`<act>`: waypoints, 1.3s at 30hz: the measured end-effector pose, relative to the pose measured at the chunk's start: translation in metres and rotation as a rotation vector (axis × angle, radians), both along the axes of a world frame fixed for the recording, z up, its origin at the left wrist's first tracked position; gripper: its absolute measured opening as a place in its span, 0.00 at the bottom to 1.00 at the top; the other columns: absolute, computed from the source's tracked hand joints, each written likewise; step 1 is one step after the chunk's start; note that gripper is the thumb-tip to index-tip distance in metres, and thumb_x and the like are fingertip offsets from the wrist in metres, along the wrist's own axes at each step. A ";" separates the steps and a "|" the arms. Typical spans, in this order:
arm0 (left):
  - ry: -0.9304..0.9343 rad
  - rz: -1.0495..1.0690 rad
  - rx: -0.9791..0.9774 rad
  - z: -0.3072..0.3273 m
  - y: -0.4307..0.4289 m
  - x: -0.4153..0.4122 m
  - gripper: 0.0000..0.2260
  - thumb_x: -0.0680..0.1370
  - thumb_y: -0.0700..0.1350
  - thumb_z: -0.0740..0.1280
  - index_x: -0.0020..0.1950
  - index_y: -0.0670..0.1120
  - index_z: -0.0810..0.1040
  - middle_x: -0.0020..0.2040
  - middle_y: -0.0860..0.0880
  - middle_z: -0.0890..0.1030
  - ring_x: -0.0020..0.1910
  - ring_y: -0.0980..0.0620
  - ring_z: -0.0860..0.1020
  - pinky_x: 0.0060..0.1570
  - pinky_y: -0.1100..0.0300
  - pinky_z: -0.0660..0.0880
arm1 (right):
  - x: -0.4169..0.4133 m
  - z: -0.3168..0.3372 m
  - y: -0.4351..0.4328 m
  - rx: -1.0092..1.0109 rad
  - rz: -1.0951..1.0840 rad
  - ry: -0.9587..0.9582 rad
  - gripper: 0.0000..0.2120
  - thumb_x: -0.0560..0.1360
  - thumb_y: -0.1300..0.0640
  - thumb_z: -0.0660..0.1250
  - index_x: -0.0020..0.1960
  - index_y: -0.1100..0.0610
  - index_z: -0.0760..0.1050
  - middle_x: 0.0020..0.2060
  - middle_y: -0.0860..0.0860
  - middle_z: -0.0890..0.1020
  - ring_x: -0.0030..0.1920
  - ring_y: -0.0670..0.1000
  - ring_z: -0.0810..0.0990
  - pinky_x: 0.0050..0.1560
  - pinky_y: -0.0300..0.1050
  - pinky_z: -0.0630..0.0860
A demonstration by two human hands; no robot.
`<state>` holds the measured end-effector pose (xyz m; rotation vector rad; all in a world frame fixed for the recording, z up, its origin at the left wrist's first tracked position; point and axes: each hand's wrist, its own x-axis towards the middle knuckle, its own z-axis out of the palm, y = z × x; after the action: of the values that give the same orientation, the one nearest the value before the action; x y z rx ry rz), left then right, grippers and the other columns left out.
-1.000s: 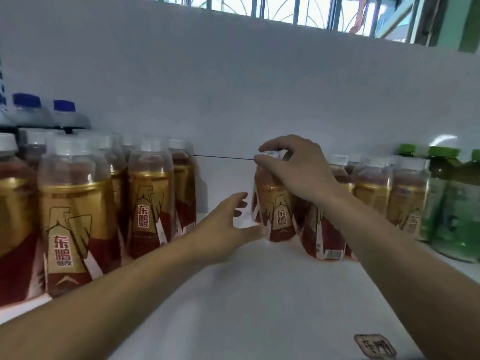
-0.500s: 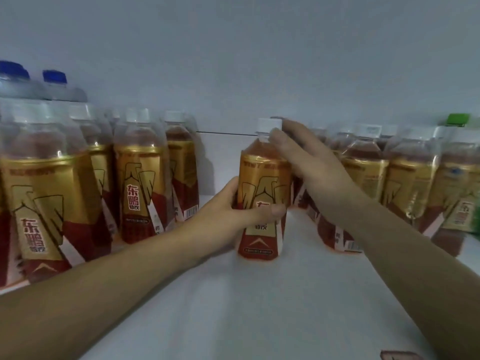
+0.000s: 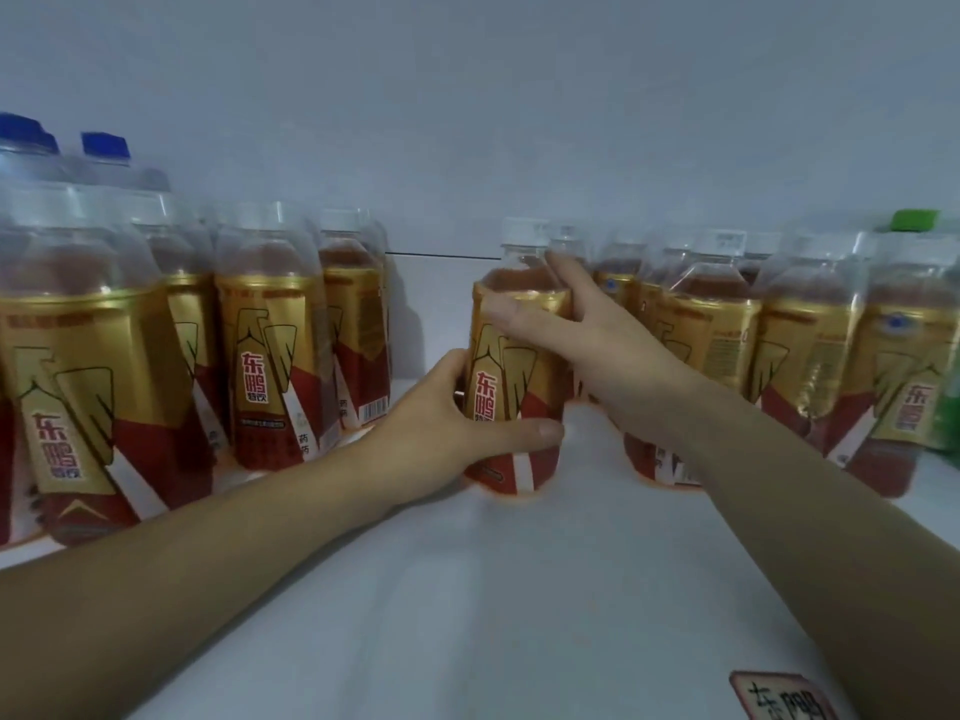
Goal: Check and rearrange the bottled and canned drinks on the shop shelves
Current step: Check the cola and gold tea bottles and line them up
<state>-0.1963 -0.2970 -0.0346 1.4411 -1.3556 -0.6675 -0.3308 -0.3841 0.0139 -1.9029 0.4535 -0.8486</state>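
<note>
Left bottle row & right bottle row flanking gap on shelf. Centre bottle upright in gap, gripped low w/ left hand, at shoulder w/ right hand.

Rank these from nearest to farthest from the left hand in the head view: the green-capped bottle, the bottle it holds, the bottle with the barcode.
1. Held bottle, centre, in the left hand's grip.
2. Barcode bottle, just to its left.
3. Green-capped bottle, far right.
</note>
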 end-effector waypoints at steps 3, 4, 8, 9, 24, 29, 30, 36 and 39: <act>0.131 -0.019 -0.041 0.001 0.001 0.004 0.30 0.65 0.46 0.79 0.65 0.51 0.75 0.52 0.52 0.86 0.50 0.56 0.85 0.46 0.65 0.80 | 0.000 -0.002 -0.007 0.049 0.048 -0.034 0.48 0.64 0.48 0.80 0.78 0.46 0.60 0.60 0.47 0.81 0.57 0.49 0.84 0.58 0.46 0.81; 0.163 -0.013 -0.051 -0.001 0.001 0.007 0.30 0.64 0.46 0.80 0.64 0.51 0.75 0.51 0.51 0.86 0.50 0.54 0.85 0.49 0.62 0.81 | 0.001 -0.001 -0.007 0.053 0.019 -0.075 0.45 0.63 0.48 0.79 0.76 0.50 0.65 0.60 0.48 0.83 0.56 0.48 0.84 0.56 0.45 0.81; 0.311 -0.033 -0.055 0.006 0.003 0.001 0.20 0.72 0.52 0.74 0.61 0.48 0.78 0.51 0.50 0.86 0.56 0.45 0.83 0.55 0.57 0.79 | 0.003 0.003 -0.003 0.072 -0.095 -0.312 0.26 0.67 0.47 0.79 0.61 0.54 0.79 0.48 0.48 0.87 0.48 0.48 0.87 0.50 0.45 0.82; 0.351 -0.066 -0.081 0.009 0.007 0.002 0.15 0.76 0.52 0.71 0.60 0.47 0.78 0.51 0.53 0.86 0.58 0.44 0.81 0.51 0.66 0.78 | 0.003 0.005 -0.002 0.079 -0.109 -0.354 0.23 0.68 0.47 0.79 0.59 0.54 0.79 0.46 0.48 0.87 0.46 0.47 0.87 0.49 0.44 0.83; 0.444 -0.053 -0.122 0.017 0.013 -0.026 0.26 0.72 0.58 0.71 0.66 0.46 0.77 0.58 0.44 0.84 0.57 0.46 0.83 0.53 0.51 0.80 | 0.003 0.011 0.004 0.228 -0.175 -0.574 0.24 0.70 0.45 0.79 0.59 0.55 0.76 0.44 0.51 0.85 0.43 0.52 0.87 0.49 0.55 0.84; 0.768 -0.206 0.021 0.019 0.021 -0.020 0.28 0.72 0.62 0.63 0.60 0.43 0.83 0.55 0.39 0.84 0.45 0.42 0.84 0.40 0.50 0.83 | 0.004 0.011 -0.001 0.440 0.035 -0.450 0.28 0.70 0.43 0.76 0.61 0.60 0.76 0.43 0.55 0.85 0.43 0.57 0.86 0.58 0.60 0.81; 0.766 -0.222 0.040 0.019 0.021 -0.018 0.29 0.72 0.63 0.62 0.60 0.43 0.84 0.55 0.38 0.84 0.47 0.42 0.84 0.41 0.50 0.83 | 0.004 0.009 -0.002 0.418 0.012 -0.421 0.27 0.71 0.43 0.76 0.61 0.59 0.77 0.43 0.56 0.86 0.45 0.58 0.87 0.59 0.61 0.81; 0.557 -0.147 -0.090 0.018 0.018 -0.026 0.22 0.71 0.59 0.65 0.58 0.49 0.84 0.51 0.46 0.86 0.46 0.50 0.83 0.53 0.47 0.80 | 0.006 0.007 -0.001 0.288 -0.201 -0.518 0.22 0.71 0.46 0.78 0.59 0.56 0.77 0.40 0.52 0.85 0.40 0.53 0.87 0.50 0.57 0.84; 0.717 -0.167 -0.039 0.016 0.019 -0.019 0.22 0.70 0.59 0.67 0.52 0.45 0.86 0.49 0.43 0.86 0.41 0.46 0.84 0.40 0.50 0.82 | 0.007 0.011 -0.006 0.331 -0.062 -0.488 0.29 0.66 0.42 0.79 0.60 0.57 0.77 0.43 0.51 0.85 0.44 0.53 0.86 0.56 0.57 0.82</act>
<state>-0.2156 -0.2779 -0.0182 0.9166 -0.9098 -1.1274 -0.3242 -0.3899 0.0245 -1.3284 0.3271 -1.1604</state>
